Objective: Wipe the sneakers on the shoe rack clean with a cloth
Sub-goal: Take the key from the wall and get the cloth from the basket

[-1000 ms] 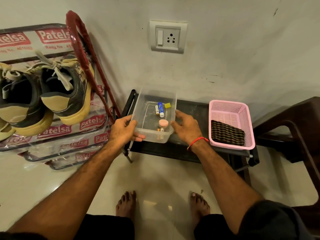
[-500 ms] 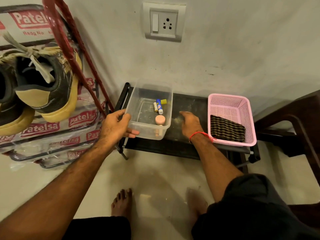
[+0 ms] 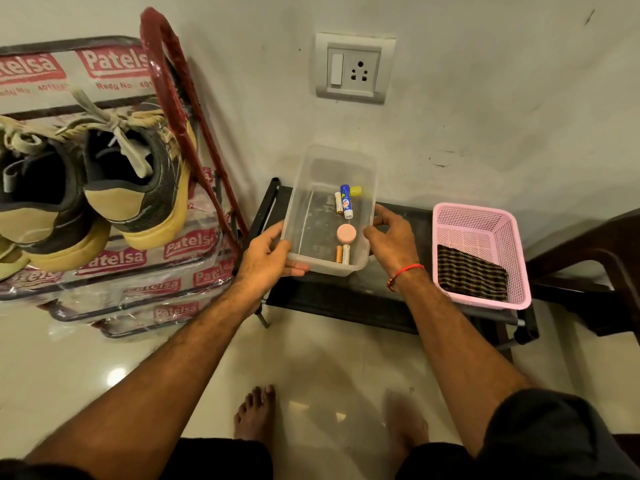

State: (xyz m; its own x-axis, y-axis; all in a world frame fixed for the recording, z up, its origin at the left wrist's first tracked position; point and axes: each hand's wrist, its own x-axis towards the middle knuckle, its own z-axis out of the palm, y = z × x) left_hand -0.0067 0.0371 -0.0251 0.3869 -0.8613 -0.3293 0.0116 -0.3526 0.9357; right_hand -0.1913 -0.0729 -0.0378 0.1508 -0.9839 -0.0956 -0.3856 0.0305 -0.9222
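Observation:
Two black and tan sneakers (image 3: 138,188) stand on the red shoe rack (image 3: 187,133) at the left, its shelves wrapped in printed plastic. A dark checked cloth (image 3: 471,273) lies folded in the pink basket (image 3: 481,216) at the right. Between them a clear plastic tub (image 3: 311,202) sits tilted on the low black stand (image 3: 346,299). My left hand (image 3: 266,258) grips the tub's near left corner. My right hand (image 3: 394,240) holds its right wall with curled fingers.
Inside the tub lie small batteries, a blue tube and a pink round cap. A wall socket (image 3: 353,69) is above it. A dark brown chair (image 3: 595,268) stands at the far right. My bare feet are on the glossy tiled floor.
My right hand has come back from the stand's top to the tub's right wall. The left hand keeps its grip on the tub.

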